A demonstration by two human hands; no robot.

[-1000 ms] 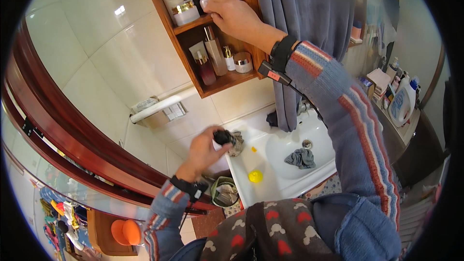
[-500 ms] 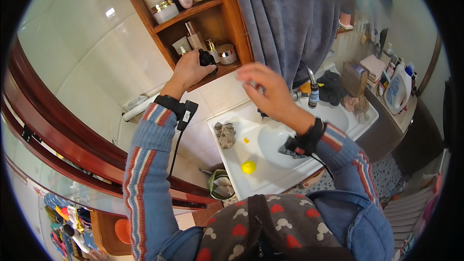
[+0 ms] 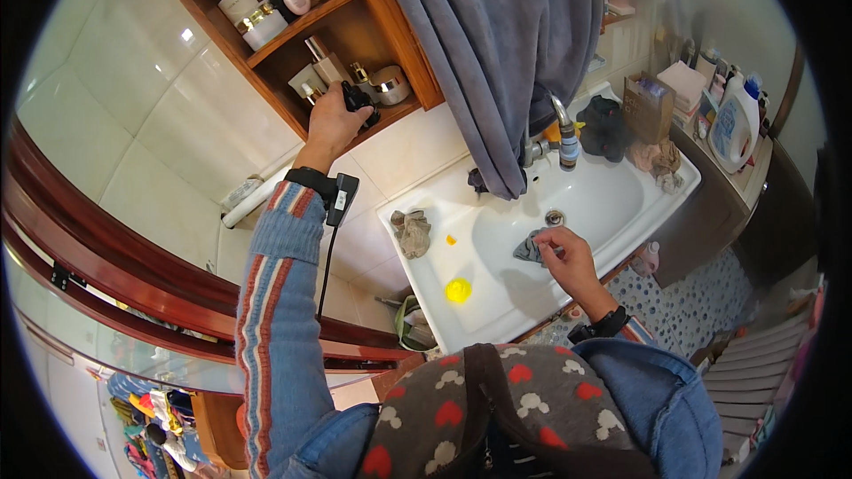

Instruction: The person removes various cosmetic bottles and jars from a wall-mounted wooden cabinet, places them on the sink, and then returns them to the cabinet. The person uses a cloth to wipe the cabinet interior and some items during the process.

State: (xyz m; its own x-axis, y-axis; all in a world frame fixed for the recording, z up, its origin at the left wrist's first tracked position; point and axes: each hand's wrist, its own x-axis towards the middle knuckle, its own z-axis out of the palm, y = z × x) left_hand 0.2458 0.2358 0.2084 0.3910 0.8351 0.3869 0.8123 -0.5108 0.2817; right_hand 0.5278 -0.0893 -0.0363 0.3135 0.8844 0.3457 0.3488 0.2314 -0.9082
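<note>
My left hand (image 3: 335,124) is closed on a small black object (image 3: 358,106) at the front of the cabinet's lower shelf (image 3: 390,117). My fingers cover much of the object, so its exact kind cannot be made out. Just behind it stand a squat jar with a shiny lid (image 3: 390,85) and a tall beige bottle (image 3: 327,62). Over the white sink (image 3: 612,195), my right hand (image 3: 572,264) hovers with loosely bent fingers and appears to hold nothing. Beside its fingertips, a grey cloth (image 3: 529,249) lies in the basin; whether they touch is unclear.
A grey towel (image 3: 484,44) hangs beside the wooden cabinet, down to the sink. A faucet (image 3: 566,146), a dark cloth (image 3: 605,129) and a beige cloth (image 3: 412,233) are around the basin. A yellow ball-like thing (image 3: 458,290) rests on the left ledge. A detergent bottle (image 3: 735,129) stands at right.
My right hand has dropped from near the cabinet to above the basin by the grey cloth. My left hand stays at the lower shelf with the black object. The view has shifted slightly.
</note>
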